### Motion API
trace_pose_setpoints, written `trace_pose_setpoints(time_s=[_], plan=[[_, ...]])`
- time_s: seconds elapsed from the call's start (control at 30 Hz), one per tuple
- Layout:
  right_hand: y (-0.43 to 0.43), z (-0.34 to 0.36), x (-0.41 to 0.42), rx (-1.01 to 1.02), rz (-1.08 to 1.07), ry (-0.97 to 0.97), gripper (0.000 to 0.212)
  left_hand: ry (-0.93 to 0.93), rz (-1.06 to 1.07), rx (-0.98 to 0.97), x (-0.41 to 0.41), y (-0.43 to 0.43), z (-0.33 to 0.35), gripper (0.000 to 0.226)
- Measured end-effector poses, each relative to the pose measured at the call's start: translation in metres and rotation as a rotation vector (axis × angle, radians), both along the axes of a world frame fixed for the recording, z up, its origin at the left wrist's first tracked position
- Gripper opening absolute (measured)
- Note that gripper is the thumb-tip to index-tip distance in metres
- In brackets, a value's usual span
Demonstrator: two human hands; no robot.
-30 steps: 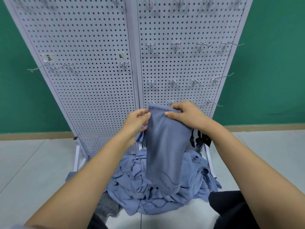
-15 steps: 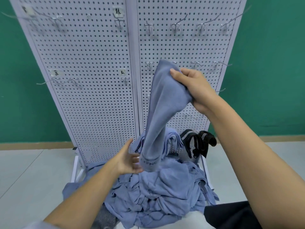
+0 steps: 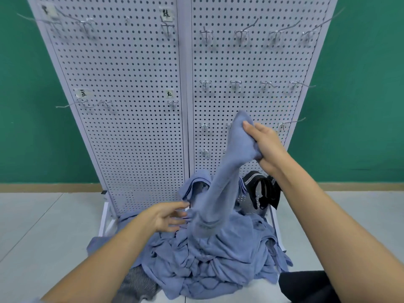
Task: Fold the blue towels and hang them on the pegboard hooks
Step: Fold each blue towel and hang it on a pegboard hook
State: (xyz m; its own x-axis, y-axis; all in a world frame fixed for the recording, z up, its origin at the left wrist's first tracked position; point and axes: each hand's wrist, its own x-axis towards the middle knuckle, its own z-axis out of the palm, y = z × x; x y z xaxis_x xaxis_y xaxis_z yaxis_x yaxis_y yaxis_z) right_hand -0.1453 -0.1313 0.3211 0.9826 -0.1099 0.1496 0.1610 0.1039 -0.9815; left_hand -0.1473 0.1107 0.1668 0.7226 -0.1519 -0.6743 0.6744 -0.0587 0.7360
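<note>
Right hand (image 3: 265, 147) has dropped w/ the folded towel (image 3: 227, 171), fingers clamped on its top; left hand (image 3: 167, 218), fingers apart, reaches its tail. Hanging not yet done.

Looking like a staged test room, not a home: standing on pale floor tiles (image 3: 32, 226) before a plain green wall (image 3: 360, 95), a freestanding white pegboard (image 3: 131, 127) carrying handwritten labels (image 3: 168, 14) beside bare hooks (image 3: 240, 36).

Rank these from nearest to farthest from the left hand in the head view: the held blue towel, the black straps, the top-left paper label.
From the left hand:
1. Held blue towel: lower end at its fingertips, just right.
2. Black straps: farther right, at the pegboard's foot.
3. Top-left paper label: high on the left panel.
</note>
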Motion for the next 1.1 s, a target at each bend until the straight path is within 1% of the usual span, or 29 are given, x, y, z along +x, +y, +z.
trace_pose_setpoints(time_s=[0.07,0.13,0.23,0.33,0.43,0.47,0.53,0.6,0.63,0.67,0.7,0.73,0.77,0.8,0.87,0.9,0.97,1.03,1.1], plan=[[0.012,0.003,0.004,-0.074,0.009,0.002,0.026,-0.004,-0.012,0.002,-0.002,-0.009,0.001,0.016],[0.023,0.009,0.007,-0.12,0.049,-0.002,0.025,-0.006,-0.046,-0.023,-0.002,-0.016,0.002,0.022],[0.034,0.024,0.009,-0.14,0.086,-0.014,0.023,0.005,-0.024,-0.063,-0.003,-0.021,-0.002,0.029],[0.038,0.051,0.007,-0.059,0.116,-0.059,0.019,0.061,0.057,-0.156,-0.006,-0.02,-0.005,0.04],[0.031,0.076,-0.001,0.035,0.129,-0.133,0.017,0.11,0.165,-0.322,-0.006,-0.011,-0.005,0.053],[0.026,0.081,-0.004,0.061,0.119,-0.148,0.017,0.121,0.196,-0.385,-0.007,-0.007,-0.003,0.054],[0.011,0.078,-0.006,0.097,0.1,-0.157,0.016,0.106,0.25,-0.508,-0.012,0.0,0.005,0.048],[-0.005,0.064,-0.006,0.096,0.072,-0.12,0.016,0.02,0.314,-0.567,-0.014,0.006,0.021,0.038],[-0.014,0.052,-0.003,0.088,0.053,-0.091,0.017,-0.02,0.373,-0.568,-0.01,0.011,0.025,0.038],[-0.021,0.04,-0.002,0.076,0.034,-0.055,0.018,-0.065,0.423,-0.543,-0.006,0.016,0.031,0.045],[-0.029,0.026,0.002,0.07,0.016,-0.018,0.021,-0.103,0.437,-0.528,-0.002,0.022,0.035,0.059],[-0.034,0.014,0.003,0.074,-0.001,0.021,0.026,-0.117,0.416,-0.517,0.002,0.027,0.039,0.076],[-0.039,0.0,0.008,0.082,-0.017,0.056,0.03,-0.112,0.364,-0.511,0.004,0.033,0.04,0.081],[-0.042,-0.01,0.009,0.088,-0.03,0.088,0.033,-0.105,0.297,-0.486,0.004,0.036,0.043,0.075],[-0.047,-0.025,0.009,0.075,-0.021,0.137,0.031,-0.122,0.175,-0.348,0.003,0.04,0.043,0.051],[-0.051,-0.033,0.009,0.056,-0.001,0.159,0.028,-0.138,0.133,-0.26,0.003,0.041,0.041,0.046],[-0.06,-0.049,0.007,0.003,0.088,0.217,0.022,-0.18,0.128,-0.162,0.002,0.044,0.042,0.039],[-0.072,-0.065,0.003,-0.028,0.221,0.299,0.032,-0.257,0.13,-0.059,0.005,0.053,0.044,0.036],[-0.084,-0.081,0.002,-0.103,0.273,0.405,0.04,-0.348,0.133,0.068,0.007,0.062,0.046,0.032]])
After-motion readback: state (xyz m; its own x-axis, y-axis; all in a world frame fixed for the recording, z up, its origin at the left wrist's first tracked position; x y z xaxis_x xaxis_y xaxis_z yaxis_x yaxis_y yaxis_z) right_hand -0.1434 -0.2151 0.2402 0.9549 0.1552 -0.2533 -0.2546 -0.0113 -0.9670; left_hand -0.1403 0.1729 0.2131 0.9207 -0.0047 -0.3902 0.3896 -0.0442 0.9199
